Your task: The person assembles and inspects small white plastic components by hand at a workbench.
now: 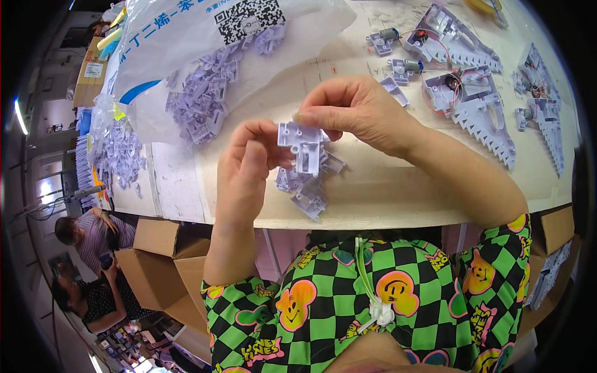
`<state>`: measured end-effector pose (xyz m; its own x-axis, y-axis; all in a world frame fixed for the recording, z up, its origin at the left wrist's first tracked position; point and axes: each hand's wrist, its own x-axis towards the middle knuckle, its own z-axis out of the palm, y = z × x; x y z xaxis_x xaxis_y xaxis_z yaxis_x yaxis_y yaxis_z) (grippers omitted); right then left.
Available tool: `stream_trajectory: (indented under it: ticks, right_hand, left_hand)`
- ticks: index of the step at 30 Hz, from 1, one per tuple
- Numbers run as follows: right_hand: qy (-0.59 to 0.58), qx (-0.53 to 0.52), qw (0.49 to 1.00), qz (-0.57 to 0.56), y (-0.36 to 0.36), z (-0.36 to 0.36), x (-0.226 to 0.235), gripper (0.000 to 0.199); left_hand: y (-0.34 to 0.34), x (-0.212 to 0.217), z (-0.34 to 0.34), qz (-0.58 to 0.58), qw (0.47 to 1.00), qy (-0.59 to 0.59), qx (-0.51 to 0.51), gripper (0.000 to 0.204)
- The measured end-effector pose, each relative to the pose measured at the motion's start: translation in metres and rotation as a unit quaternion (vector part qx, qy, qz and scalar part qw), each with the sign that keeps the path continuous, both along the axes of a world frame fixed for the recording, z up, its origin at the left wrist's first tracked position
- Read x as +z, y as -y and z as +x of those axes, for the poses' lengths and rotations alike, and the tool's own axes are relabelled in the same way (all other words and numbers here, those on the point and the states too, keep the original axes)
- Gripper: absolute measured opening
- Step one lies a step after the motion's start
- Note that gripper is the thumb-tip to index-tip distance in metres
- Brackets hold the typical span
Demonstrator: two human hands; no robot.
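Head view: nearest, a checked shirt fills the lower edge, cut off by the rim. Above it, a white part is held up over the table, between the two hands. The right hand has thumb and forefinger pinched together on the part's upper edge. The left hand curls at the part's left side; its fingertips pass behind the part, so whether they are clamped on it cannot be told. The step in hand appears to be handling this single part; any further turn of it would call for a firm right pinch, with the left fingers giving support. Directly below lies a small pile, partly covered by the part, its pieces hard to count. Farther off, at right, rest toothed frames and a small motor; the outermost frames bend toward the rim. At upper left, a clear-and-white bag, cut off above, blurs the heap at its mouth.
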<state>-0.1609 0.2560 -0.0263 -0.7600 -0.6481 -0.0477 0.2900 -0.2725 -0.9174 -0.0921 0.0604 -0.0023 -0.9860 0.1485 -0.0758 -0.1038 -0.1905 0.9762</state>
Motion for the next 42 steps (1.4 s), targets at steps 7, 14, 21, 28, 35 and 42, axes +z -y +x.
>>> stream_trajectory:
  ticks: [7, 14, 21, 28, 35, 42]
  right_hand:
    - [-0.018, 0.008, 1.000, 0.001, 0.002, 0.002, -0.001, 0.019]
    - [-0.018, 0.066, 0.998, 0.018, 0.005, 0.012, 0.008, 0.026]
    - [-0.039, -0.015, 0.999, 0.030, 0.007, 0.005, -0.005, 0.023]
    - [-0.376, -0.044, 0.859, 0.346, 0.007, 0.004, -0.036, 0.027]
    - [-0.433, -0.075, 0.848, 0.296, 0.005, 0.009, -0.026, 0.037]
    - [-0.421, -0.122, 0.854, 0.280, 0.005, 0.004, -0.038, 0.026]
  left_hand:
    - [-0.008, 0.009, 0.000, 0.008, 0.998, 0.067, 0.006, 0.024]
    - [-0.005, 0.002, 0.001, 0.036, 0.988, -0.069, 0.135, 0.021]
    - [-0.008, 0.004, 0.005, -0.054, 0.991, -0.067, 0.106, 0.039]
    - [0.043, -0.021, -0.022, -0.332, 0.917, -0.150, 0.163, 0.040]
    - [0.050, -0.033, -0.106, -0.574, 0.771, -0.235, 0.144, 0.035]
    - [0.020, -0.063, -0.160, -0.711, 0.655, -0.231, 0.107, 0.046]
